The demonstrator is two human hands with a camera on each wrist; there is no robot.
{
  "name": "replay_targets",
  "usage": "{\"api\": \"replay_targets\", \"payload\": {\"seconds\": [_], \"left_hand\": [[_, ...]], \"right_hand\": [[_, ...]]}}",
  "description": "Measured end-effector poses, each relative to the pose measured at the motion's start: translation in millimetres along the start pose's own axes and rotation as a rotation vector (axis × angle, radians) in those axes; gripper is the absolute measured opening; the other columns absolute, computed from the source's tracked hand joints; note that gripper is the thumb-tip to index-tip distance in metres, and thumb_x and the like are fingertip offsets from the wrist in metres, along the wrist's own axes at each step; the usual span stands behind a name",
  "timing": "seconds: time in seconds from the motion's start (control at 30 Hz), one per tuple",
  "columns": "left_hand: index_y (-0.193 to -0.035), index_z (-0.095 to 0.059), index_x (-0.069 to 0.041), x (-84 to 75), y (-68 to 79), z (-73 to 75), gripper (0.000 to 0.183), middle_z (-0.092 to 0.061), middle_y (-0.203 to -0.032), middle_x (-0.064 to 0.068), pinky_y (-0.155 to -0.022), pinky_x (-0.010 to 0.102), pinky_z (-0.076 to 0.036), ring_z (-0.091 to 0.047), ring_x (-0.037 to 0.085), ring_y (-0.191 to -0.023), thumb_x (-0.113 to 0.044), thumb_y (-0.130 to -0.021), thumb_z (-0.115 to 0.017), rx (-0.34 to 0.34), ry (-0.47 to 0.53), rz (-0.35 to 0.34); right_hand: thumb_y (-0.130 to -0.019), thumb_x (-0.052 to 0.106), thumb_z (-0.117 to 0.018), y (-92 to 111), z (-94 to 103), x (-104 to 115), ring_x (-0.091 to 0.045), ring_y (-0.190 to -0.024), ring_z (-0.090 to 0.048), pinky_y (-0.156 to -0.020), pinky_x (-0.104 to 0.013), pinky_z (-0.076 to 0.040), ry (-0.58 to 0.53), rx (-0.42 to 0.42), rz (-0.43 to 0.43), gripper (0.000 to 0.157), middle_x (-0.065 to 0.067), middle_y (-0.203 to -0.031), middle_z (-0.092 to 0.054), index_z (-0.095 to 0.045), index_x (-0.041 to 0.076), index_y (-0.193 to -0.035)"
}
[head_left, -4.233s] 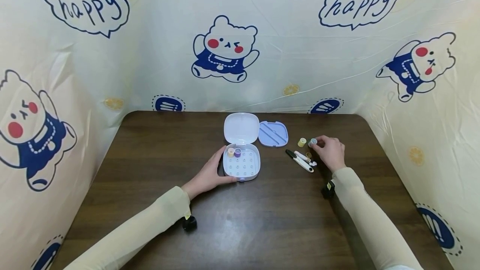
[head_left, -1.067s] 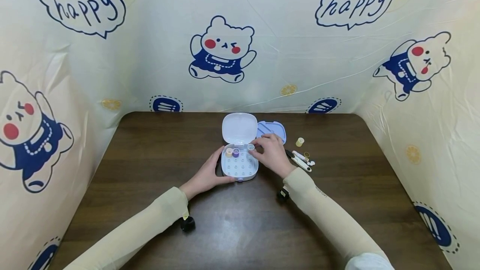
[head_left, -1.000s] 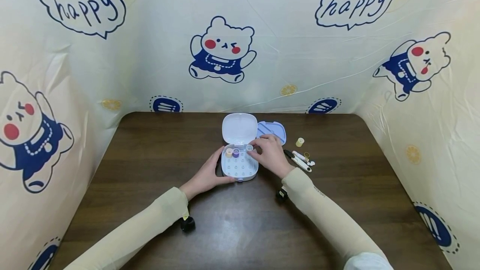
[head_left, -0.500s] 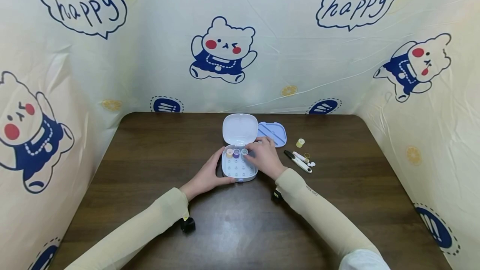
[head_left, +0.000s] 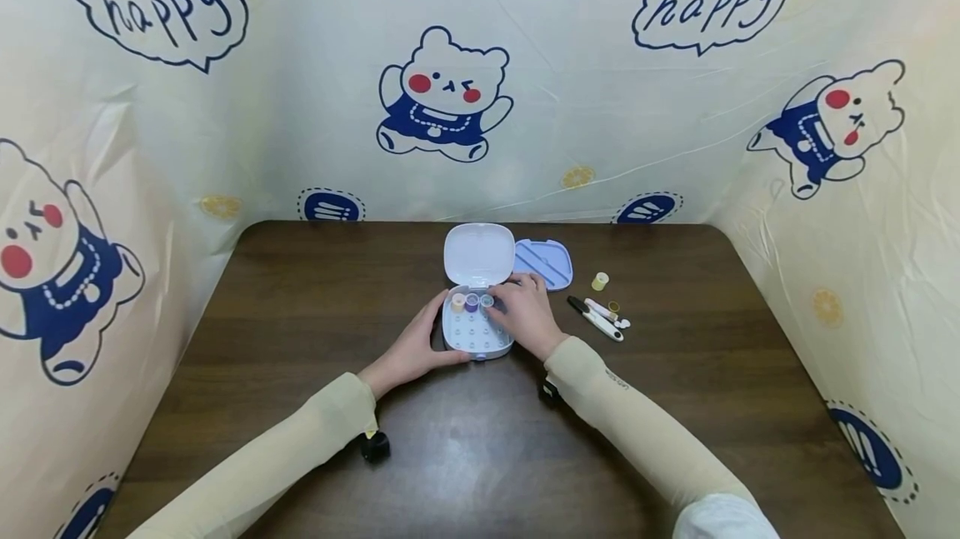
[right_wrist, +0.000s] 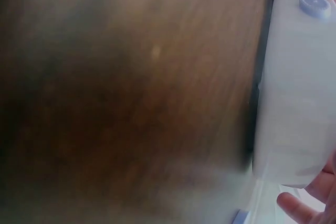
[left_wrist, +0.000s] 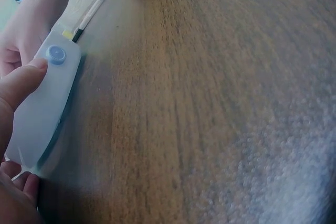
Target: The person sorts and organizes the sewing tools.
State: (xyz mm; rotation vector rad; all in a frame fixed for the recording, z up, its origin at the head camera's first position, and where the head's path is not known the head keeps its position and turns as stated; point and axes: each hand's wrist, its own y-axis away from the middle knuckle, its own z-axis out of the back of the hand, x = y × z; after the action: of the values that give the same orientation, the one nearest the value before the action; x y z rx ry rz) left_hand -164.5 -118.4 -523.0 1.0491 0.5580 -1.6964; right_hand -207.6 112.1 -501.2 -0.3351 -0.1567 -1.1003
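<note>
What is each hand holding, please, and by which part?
The left hand grips the open white plastic box by its left side and front. The right hand appears to pinch a small pale-blue cylinder by its sides.

Pale bear-print backdrop (head_left: 315, 122) behind dark wooden table (head_left: 465, 447).

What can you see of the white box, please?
The box looks like smooth plastic, squarish with rounded corners. It sits flat on the table, its lid open at the far side. A round blue button marks the near wall. Inside are rows of small pegs, with peach, purple and blue cylinders along the far row. The left hand's grip holds the left side, thumb in front; the right hand's grip pinches the blue one, its contact with the box unclear.
</note>
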Motion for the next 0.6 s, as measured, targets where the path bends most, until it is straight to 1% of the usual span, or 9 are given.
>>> {"api": "replay_targets", "payload": {"seconds": [0.1, 0.33, 0.5, 0.6], "left_hand": [[-0.168, -0.013, -0.013, -1.0, -0.3, 1.0, 0.119, -0.019, -0.172, 0.012, -0.125, 0.055, -0.023, -0.023, 0.031, -0.157, -0.044, -0.082, -0.089, 0.002, 0.0, 0.005], [-0.168, -0.013, -0.011, -0.7, -0.2, 1.1, 0.119, -0.02, -0.172, 0.013, -0.125, 0.055, -0.023, -0.023, 0.032, -0.157, -0.042, -0.082, -0.09, -0.003, -0.001, -0.004], [-0.168, -0.013, -0.011, -1.1, 0.4, 0.6, 0.119, -0.02, -0.171, 0.013, -0.125, 0.054, -0.022, -0.023, 0.032, -0.157, -0.042, -0.082, -0.09, 0.0, 0.003, -0.007], [-0.168, -0.013, -0.011, -1.1, -0.2, 0.5, 0.118, -0.02, -0.171, 0.013, -0.125, 0.055, -0.022, -0.023, 0.032, -0.157, -0.041, -0.083, -0.09, 0.001, 0.004, -0.008]], "right_hand": [[-0.094, 0.026, -0.08, -1.2, 0.9, 1.9, -0.032, -0.125, -0.057, -0.114, -0.059, -0.03, 0.0, -0.002, -0.01, 0.024, -0.003, -0.114, -0.078, -0.079, 0.013, -0.114], [-0.095, 0.029, -0.079, -4.1, 2.0, 5.9, -0.031, -0.124, -0.057, -0.116, -0.06, -0.029, 0.015, 0.03, -0.059, 0.025, -0.002, -0.113, -0.078, -0.079, 0.014, -0.115], [-0.096, 0.03, -0.079, -3.2, 1.5, 8.2, -0.031, -0.124, -0.057, -0.117, -0.059, -0.029, 0.017, 0.034, -0.083, 0.029, -0.002, -0.115, -0.078, -0.079, 0.013, -0.118], [-0.095, 0.03, -0.079, -3.0, 1.6, 10.0, -0.031, -0.123, -0.058, -0.117, -0.06, -0.03, 0.019, 0.028, -0.093, 0.028, -0.003, -0.115, -0.078, -0.079, 0.013, -0.117]]}}
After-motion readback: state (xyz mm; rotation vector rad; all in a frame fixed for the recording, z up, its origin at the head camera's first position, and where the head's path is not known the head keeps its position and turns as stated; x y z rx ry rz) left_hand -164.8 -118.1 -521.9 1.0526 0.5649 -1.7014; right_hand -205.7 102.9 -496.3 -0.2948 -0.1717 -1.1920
